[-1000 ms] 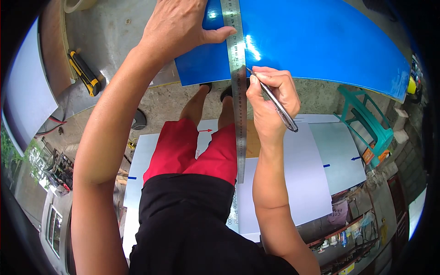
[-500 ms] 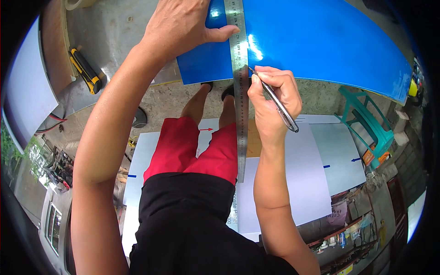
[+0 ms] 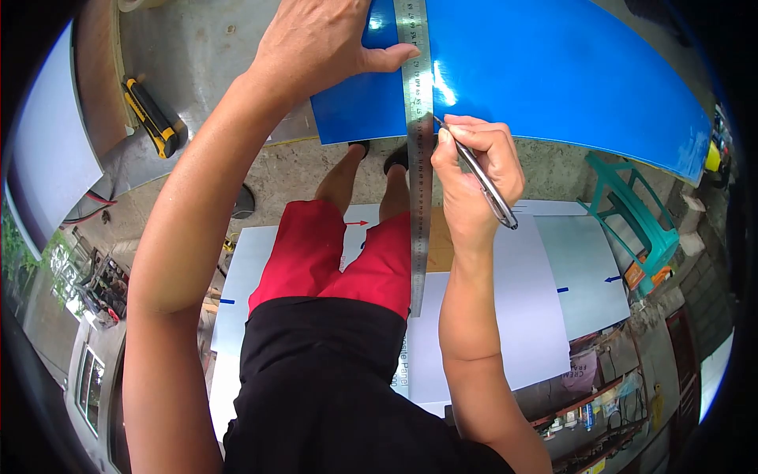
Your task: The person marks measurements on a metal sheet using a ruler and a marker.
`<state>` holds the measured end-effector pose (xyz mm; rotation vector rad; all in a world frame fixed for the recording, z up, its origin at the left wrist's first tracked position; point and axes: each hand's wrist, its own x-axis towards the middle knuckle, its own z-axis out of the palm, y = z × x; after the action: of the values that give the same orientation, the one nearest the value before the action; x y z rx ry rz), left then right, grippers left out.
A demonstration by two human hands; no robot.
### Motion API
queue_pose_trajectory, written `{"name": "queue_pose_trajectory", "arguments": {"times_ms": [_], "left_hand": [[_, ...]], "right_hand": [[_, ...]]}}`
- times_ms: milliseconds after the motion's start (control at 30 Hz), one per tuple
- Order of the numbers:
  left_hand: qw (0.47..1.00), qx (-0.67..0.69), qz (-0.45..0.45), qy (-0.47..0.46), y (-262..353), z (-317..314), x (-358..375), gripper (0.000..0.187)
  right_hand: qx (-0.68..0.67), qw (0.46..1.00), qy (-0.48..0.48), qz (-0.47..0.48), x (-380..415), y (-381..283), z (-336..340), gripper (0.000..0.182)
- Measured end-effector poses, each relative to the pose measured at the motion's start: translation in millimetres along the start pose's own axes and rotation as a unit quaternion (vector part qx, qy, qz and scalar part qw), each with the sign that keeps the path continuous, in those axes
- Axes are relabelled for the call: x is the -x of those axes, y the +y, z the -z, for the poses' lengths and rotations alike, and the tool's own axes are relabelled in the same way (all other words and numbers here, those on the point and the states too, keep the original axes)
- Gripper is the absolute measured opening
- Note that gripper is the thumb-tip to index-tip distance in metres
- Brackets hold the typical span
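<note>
A long metal ruler [image 3: 419, 118] lies across a glossy blue panel [image 3: 553, 71] and sticks out past its near edge. My left hand [image 3: 320, 39] rests on the blue panel left of the ruler, thumb stretched out onto the ruler and apart from the fingers, which the top of the view partly cuts off. In my right hand [image 3: 478, 174] is a pen [image 3: 488, 189], pinched between thumb and fingers. Its tip is at the ruler's right edge, close to the panel's near edge.
A yellow and black cutter [image 3: 150, 117] lies on the grey table [image 3: 197, 39] at the left. White panels [image 3: 505, 316] lie behind my legs. A green plastic stool [image 3: 632, 217] stands at the right, near shelves with bottles and tools.
The ruler, blue panel and cutter appear shifted slightly within the view. Both hands keep their hold, and the pen stays at the ruler's edge.
</note>
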<state>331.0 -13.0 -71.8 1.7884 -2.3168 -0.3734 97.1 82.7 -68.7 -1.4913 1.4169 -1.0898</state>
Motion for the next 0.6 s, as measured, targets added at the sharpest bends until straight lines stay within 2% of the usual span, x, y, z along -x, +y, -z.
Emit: {"name": "queue_pose_trajectory", "arguments": {"times_ms": [367, 467, 600], "left_hand": [[1.0, 0.0, 0.0, 0.004, 1.2, 1.8, -0.4, 0.113], [0.999, 0.035, 0.002, 0.005, 1.9, 3.1, -0.3, 0.113], [1.0, 0.002, -0.002, 0.011, 0.0, 0.5, 0.3, 0.112]], "right_hand": [[0.008, 1.0, 0.001, -0.004, 0.1, 0.7, 0.2, 0.024], [0.008, 1.0, 0.002, -0.005, 0.4, 1.3, -0.6, 0.024], [0.006, 1.0, -0.003, -0.006, -0.7, -0.4, 0.5, 0.024]]}}
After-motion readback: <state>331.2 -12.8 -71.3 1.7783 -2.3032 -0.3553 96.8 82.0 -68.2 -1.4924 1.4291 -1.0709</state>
